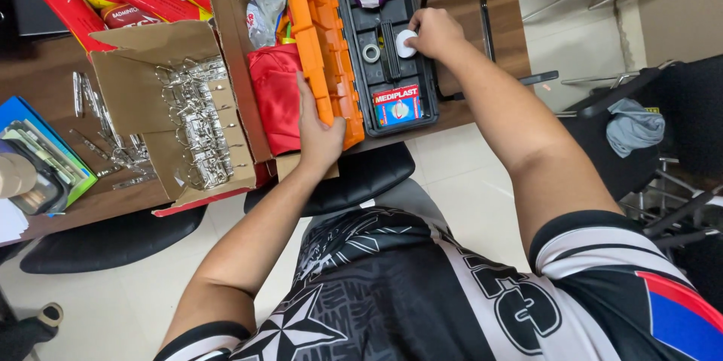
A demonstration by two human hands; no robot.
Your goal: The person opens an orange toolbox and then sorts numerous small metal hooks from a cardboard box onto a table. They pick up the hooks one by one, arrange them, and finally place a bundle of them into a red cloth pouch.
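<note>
Head view looks down at two bare arms reaching to a brown table (pixel 60 214). Near the top middle of the frame sits a black tray (pixel 352 52), long from top to bottom, with small pockets inside. An orange lid (pixel 320 45) stands up on its edge along the tray's left side. The right hand (pixel 434 32) is at the tray's upper right edge, and its fingers pinch a small white round roll (pixel 405 43). The roll is just left of that hand, over the middle of the tray. The left hand (pixel 318 134) is lower and to the left, with its fingers wrapped on the lower end of the orange lid, holding it up. So the right hand is the one at the roll, and the left hand is well apart from it. A grey tape ring (pixel 370 53) lies just left of the roll. A small red and blue box (pixel 397 105) lies at the tray's lower end. A cardboard box (pixel 181 116) of shiny metal clips sits left of the lid.
</note>
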